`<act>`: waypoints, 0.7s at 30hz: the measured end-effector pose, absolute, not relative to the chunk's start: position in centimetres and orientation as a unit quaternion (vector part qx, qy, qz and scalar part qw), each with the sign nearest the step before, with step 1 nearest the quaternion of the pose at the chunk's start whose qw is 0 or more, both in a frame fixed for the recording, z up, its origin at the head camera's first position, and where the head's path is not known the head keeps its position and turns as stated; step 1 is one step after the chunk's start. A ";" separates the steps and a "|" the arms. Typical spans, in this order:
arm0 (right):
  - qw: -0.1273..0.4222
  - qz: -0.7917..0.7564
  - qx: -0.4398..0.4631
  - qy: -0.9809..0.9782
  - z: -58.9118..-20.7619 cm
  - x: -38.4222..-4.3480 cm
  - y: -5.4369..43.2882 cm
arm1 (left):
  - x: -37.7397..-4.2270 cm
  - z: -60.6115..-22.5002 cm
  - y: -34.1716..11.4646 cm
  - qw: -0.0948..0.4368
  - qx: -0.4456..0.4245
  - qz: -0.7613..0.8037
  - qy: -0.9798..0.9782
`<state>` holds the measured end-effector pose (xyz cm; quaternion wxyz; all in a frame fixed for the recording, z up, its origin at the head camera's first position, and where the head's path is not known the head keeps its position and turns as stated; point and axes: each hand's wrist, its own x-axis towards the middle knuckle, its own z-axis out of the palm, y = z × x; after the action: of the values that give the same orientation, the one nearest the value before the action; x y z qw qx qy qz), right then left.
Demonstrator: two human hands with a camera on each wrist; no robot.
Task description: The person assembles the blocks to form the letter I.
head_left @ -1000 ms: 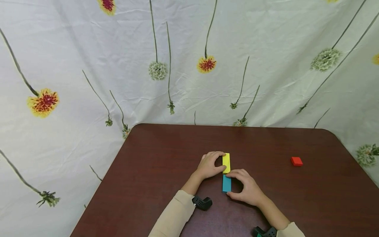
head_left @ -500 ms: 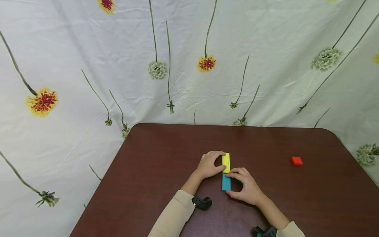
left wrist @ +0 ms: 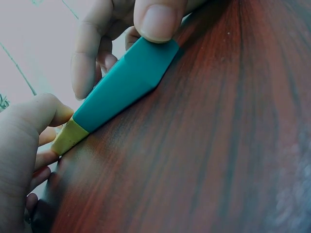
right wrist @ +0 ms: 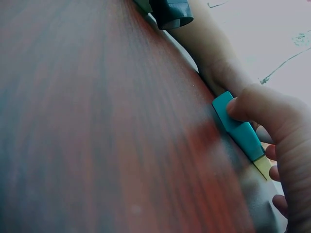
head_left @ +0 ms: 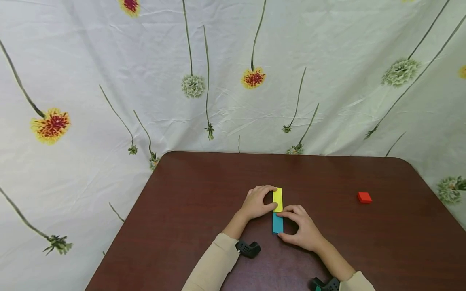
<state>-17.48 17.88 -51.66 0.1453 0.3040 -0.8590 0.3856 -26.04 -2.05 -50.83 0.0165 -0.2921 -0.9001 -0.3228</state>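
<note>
A yellow rectangular block (head_left: 278,199) and a blue rectangular block (head_left: 278,223) lie end to end in a line on the dark table. My left hand (head_left: 256,203) pinches the yellow block by its two ends, thumb near and fingers far. With thumb at the near end and fingers at the far end, my right hand (head_left: 303,229) grips the blue block. In the left wrist view the blue block (left wrist: 126,80) meets the yellow block (left wrist: 70,137) with no gap seen. The right wrist view shows my thumb pressed on the end of the blue block (right wrist: 243,133).
A red block (head_left: 364,197) lies apart on the right side of the brown wooden table (head_left: 204,173). Behind the table hangs a white cloth (head_left: 153,52) printed with flowers. Each wrist wears a black band, such as the left band (head_left: 248,249).
The blue block and my right hand have shifted slightly away from me, up against the yellow block. My left hand and the yellow block stay nearly still.
</note>
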 end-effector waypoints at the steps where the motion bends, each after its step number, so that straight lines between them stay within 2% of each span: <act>1: 0.145 0.386 0.303 -0.859 -51.7 -17.5 17.9 | -26.0 -50.8 -2.1 0.017 -0.292 -0.323 -0.900; 21: 0.140 0.382 0.295 -0.864 -51.7 -17.4 17.9 | -25.9 -50.6 -2.0 0.013 -0.288 -0.321 -0.902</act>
<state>-17.43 17.86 -51.66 0.1404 0.2952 -0.8644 0.3820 -25.92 -2.02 -50.58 0.0132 -0.2876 -0.9023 -0.3210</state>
